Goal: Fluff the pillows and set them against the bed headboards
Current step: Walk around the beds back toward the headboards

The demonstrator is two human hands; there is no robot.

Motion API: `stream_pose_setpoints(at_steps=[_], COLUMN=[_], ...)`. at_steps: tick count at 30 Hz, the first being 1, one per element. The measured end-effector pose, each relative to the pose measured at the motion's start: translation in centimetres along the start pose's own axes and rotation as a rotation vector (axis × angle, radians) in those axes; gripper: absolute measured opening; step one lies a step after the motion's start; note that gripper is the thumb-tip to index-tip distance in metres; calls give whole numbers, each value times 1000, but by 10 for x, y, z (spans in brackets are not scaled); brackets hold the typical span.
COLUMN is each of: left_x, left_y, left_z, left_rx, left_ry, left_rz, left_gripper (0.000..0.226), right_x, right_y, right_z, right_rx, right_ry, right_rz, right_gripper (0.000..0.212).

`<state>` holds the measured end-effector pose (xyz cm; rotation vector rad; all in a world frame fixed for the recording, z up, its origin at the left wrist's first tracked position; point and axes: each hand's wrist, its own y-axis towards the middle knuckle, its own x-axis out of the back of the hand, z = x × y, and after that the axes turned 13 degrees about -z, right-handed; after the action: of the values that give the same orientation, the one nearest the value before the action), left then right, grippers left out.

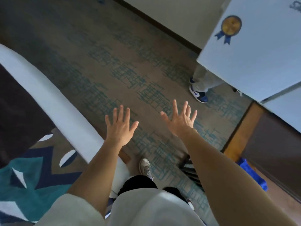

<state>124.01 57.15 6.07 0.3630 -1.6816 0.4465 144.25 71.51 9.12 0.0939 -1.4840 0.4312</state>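
While you are reaching over the carpet [101,51], left hand [119,126] and right hand [180,119] spreading fingers wide, gripping nothing, bed [48,97] lying at nine o'clock.

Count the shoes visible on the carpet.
2. A grey shoe sits low in the centre, below the hands; a blue-and-white shoe is right of centre beside the white box. Others may be hidden.

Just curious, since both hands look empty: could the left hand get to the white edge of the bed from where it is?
Probably yes. The left hand is open and empty beside the bed, with nothing between them.
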Motion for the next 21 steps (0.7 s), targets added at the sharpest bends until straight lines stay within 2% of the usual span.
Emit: stream_pose_setpoints(at_steps=[14,21], left_x=[33,40], left_y=[123,192], left_z=[65,91], left_rx=[252,465], left_ry=[21,-12], left_rz=[-38,-36], left_gripper=[78,77], right_x=[25,40], right_y=[162,271], right_z=[117,178], right_rx=[328,531], right_ry=[-39,-99], right_rz=[38,44], right_gripper=[92,91])
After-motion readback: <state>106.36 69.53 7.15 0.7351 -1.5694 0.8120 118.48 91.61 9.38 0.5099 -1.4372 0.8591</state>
